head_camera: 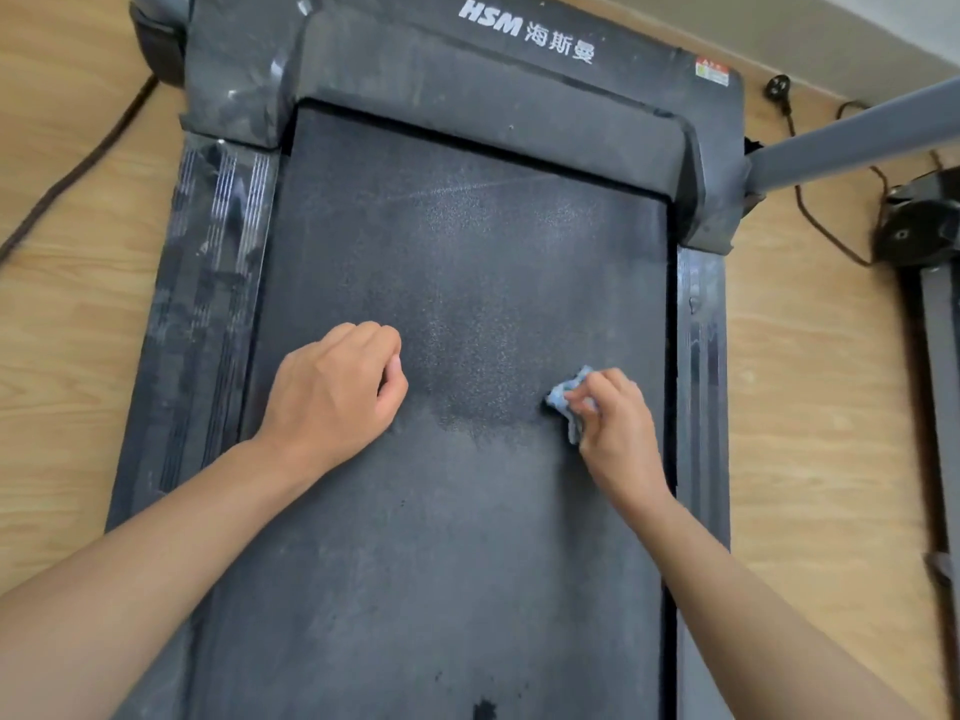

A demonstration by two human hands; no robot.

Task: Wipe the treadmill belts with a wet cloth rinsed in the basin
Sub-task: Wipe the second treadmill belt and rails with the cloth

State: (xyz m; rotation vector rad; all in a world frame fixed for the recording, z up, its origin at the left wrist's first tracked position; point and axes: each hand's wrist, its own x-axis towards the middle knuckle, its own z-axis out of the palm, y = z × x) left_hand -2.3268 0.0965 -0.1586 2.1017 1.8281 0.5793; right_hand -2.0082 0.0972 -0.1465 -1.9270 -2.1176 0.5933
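A black treadmill belt (467, 262) fills the middle of the head view, dusty and grey-speckled in its upper half, darker and damp-looking nearer me. My right hand (615, 428) grips a small blue cloth (566, 394) and presses it on the belt near the right edge. Only the cloth's left part shows past my fingers. My left hand (337, 392) rests on the belt's left half as a loose fist, fingers curled under, holding nothing.
Dusty black side rails (208, 283) flank the belt, and a motor cover (519, 75) with white lettering lies beyond. A grey upright bar (857, 137) crosses the upper right. Cables (810, 215) and part of another machine (924, 236) lie on the wooden floor (67, 252).
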